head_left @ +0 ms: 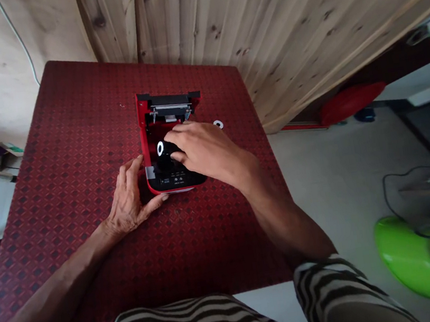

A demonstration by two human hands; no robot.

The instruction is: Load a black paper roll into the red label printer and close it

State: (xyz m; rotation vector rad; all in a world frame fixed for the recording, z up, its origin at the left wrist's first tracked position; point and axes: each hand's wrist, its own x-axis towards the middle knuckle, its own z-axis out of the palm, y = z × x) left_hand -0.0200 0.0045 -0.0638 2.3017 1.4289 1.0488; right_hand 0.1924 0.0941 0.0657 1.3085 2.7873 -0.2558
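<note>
Toward the far edge of the table [90, 125], the open device [177, 179] is braced by the spread left hand [128, 197]; the black roll [165, 154] — grasped by the right hand [207, 146] at its opening — could be jammed if tilted.

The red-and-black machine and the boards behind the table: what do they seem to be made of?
Red-and-black machine: probably hard plastic, smooth finish, given its rounded, moulded-looking casing. Boards: wood, seemingly unpainted, with dark knots and grain showing.

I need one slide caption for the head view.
Left hand against an open red-and-black device, right hand holding a black roll inside.
</note>
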